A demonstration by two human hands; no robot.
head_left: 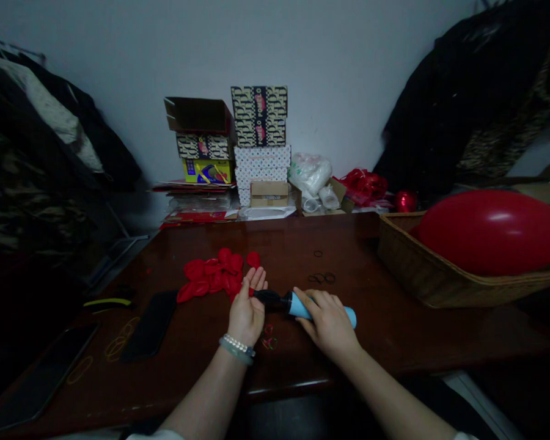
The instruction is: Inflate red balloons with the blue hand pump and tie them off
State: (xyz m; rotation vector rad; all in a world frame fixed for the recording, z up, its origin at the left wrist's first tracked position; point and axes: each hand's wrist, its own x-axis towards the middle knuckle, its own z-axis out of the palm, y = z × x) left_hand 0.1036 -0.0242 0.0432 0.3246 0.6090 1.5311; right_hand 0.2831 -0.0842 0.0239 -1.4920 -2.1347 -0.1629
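Note:
My right hand is wrapped round a light blue hand pump that lies sideways just above the dark wooden table. The pump's black nozzle points left into my left hand. That hand's fingers pinch a small red balloon at the nozzle tip; the balloon itself is mostly hidden. Just beyond my left hand lies a pile of several flat red balloons. A beaded bracelet circles my left wrist.
A wicker basket at the right holds a large inflated red balloon. Rubber bands lie on the table. A black phone lies at the left. Stacked boxes and plastic bags stand against the back wall.

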